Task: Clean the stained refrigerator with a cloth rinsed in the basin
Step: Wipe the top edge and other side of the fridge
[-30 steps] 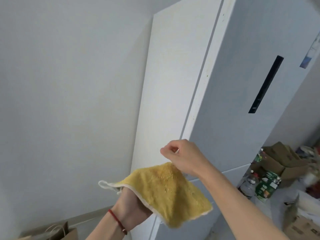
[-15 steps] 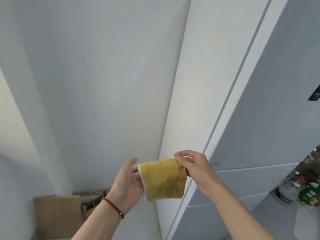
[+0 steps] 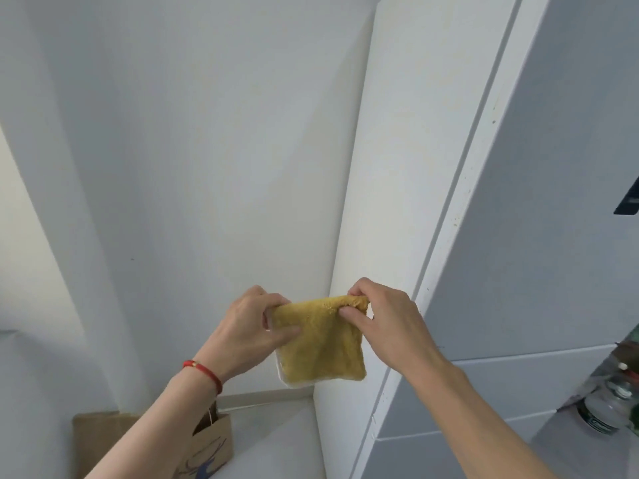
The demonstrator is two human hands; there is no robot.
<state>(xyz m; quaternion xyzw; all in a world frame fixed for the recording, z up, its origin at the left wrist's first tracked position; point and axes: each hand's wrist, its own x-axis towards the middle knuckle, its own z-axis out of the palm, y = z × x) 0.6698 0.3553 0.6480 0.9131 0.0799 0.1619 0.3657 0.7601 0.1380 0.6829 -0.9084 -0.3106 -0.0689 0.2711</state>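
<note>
Hands pinch a folded yellow terry cloth [image 3: 321, 344] by its top corners, left hand [image 3: 254, 328] and right hand [image 3: 387, 326], before the speckled white refrigerator's side [image 3: 397, 202].

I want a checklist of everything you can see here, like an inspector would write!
Surface: white refrigerator side panel, with small dark specks along its front edge strip.
Job's things: yellow cloth, folded, held up in the air in front of the refrigerator; basin not in view.
Clutter: brown paper bag on the floor at lower left; bottles at lower right, blurred.
Grippers: left hand grips the cloth's left edge; right hand pinches its top right corner.
Cables: nothing seen.
Surroundings: plain white wall left of the refrigerator; red string bracelet on the left wrist.
</note>
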